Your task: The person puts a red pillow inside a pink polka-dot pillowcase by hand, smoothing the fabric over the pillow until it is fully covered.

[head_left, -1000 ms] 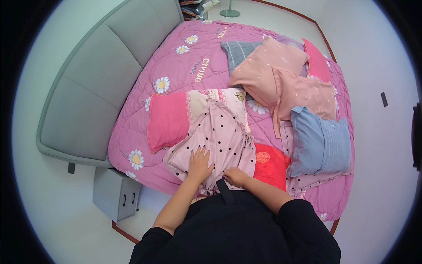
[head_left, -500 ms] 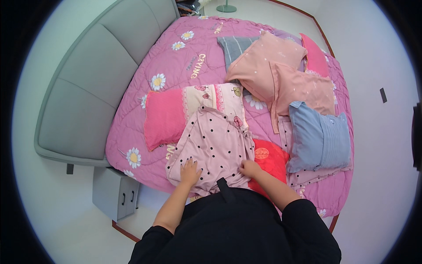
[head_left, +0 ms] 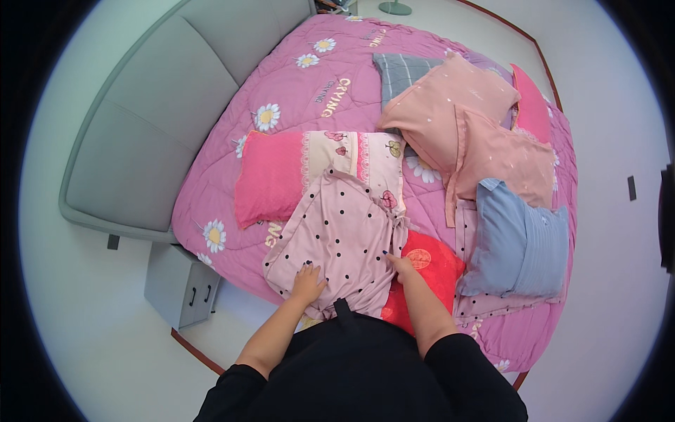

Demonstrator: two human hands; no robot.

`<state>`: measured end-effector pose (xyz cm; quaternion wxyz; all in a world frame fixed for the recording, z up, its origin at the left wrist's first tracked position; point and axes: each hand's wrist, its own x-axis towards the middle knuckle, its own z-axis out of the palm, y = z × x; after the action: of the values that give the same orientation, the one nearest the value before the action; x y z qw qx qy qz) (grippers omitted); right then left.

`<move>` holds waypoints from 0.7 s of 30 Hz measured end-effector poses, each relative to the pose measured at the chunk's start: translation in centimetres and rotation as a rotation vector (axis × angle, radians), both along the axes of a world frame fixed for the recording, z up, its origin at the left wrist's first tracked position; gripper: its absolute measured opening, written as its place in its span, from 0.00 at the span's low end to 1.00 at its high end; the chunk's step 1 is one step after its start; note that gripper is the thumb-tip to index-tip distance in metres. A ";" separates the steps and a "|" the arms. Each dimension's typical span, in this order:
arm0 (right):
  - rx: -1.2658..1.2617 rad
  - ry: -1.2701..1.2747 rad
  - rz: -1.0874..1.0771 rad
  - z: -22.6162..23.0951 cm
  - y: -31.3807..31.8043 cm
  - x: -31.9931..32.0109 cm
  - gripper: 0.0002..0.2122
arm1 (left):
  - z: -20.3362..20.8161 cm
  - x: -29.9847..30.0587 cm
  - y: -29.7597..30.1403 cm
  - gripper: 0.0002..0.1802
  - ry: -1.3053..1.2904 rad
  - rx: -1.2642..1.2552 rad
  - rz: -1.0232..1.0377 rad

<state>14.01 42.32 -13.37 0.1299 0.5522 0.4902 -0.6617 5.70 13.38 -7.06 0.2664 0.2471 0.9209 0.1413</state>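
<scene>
just past the black top (head_left: 337, 373) lies the pink dotted cloth (head_left: 341, 232). it looks light, soft and a bit slippery, so its side edges seem best to hold. at its 7 o'clock the left hand (head_left: 307, 284) rests open and flat. at 4 o'clock the right hand (head_left: 402, 267) meets the edge; i can't tell if it pinches. both arms reach forward.

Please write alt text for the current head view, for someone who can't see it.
A person's left hand lies flat on a dotted pink cloth, the right hand at its right edge beside a red pillow. Around them on the flowered pink quilt are more pillows, including a blue one; a gray headboard stands left.
</scene>
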 end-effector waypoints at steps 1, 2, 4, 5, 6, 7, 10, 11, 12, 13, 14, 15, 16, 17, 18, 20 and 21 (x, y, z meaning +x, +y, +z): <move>-0.022 0.032 -0.038 -0.3 0.0 -0.3 0.18 | 0.1 0.0 0.4 0.31 -0.030 0.014 0.006; -0.048 0.061 -0.076 -0.6 -0.1 -0.4 0.17 | 0.3 0.0 0.7 0.31 -0.029 0.008 0.011; 0.046 0.178 -0.106 -0.8 1.1 -0.1 0.16 | 0.5 -0.2 1.5 0.32 -0.050 -0.054 -0.028; 0.146 0.292 -0.134 -0.6 1.9 0.2 0.15 | 0.5 -0.2 1.5 0.32 -0.051 -0.061 -0.027; 0.265 0.232 -0.054 0.2 3.0 0.8 0.15 | 0.1 0.0 1.3 0.31 -0.005 -0.050 -0.043; 0.384 0.172 0.025 1.1 4.0 1.5 0.15 | -0.3 0.2 1.1 0.31 0.042 -0.040 -0.061; 0.838 0.051 0.211 2.7 4.7 5.0 0.16 | -1.3 0.2 1.6 0.31 -0.110 -0.093 -0.045; 0.843 0.048 0.211 3.5 4.6 5.3 0.16 | -1.9 0.1 1.7 0.31 -0.112 -0.088 -0.046; 0.846 -0.110 0.318 3.8 4.2 5.4 0.15 | -2.6 -0.1 1.6 0.30 -0.204 -0.091 -0.044; 0.843 -0.268 0.425 4.1 3.9 5.5 0.14 | -3.2 -0.1 1.5 0.30 -0.298 -0.094 -0.040; 0.862 -0.266 0.451 4.1 3.8 5.5 0.14 | -3.5 -0.1 1.7 0.30 -0.299 -0.092 -0.047; 0.863 -0.270 0.447 4.1 3.7 5.5 0.14 | -3.7 0.0 1.8 0.30 -0.244 -0.120 -0.100; 0.881 -0.226 0.459 4.2 3.7 5.5 0.14 | -3.9 0.1 1.8 0.30 -0.188 -0.148 -0.152; 0.901 -0.187 0.472 4.3 3.8 5.5 0.14 | -3.6 0.2 2.3 0.30 -0.193 -0.142 -0.158; 0.905 -0.196 0.470 4.5 3.8 5.7 0.14 | -3.3 0.2 2.7 0.29 -0.166 -0.043 -0.090; 0.899 -0.086 0.558 5.3 3.9 6.2 0.12 | -2.4 0.2 3.9 0.29 -0.143 0.062 -0.023; 0.905 -0.092 0.557 5.8 4.0 6.2 0.12 | -1.7 0.1 5.1 0.28 -0.050 0.185 -0.049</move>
<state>20.25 46.27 -7.55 0.0709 0.4306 0.8484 -0.2996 5.77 18.50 -8.80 0.2689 0.2895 0.8905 0.2255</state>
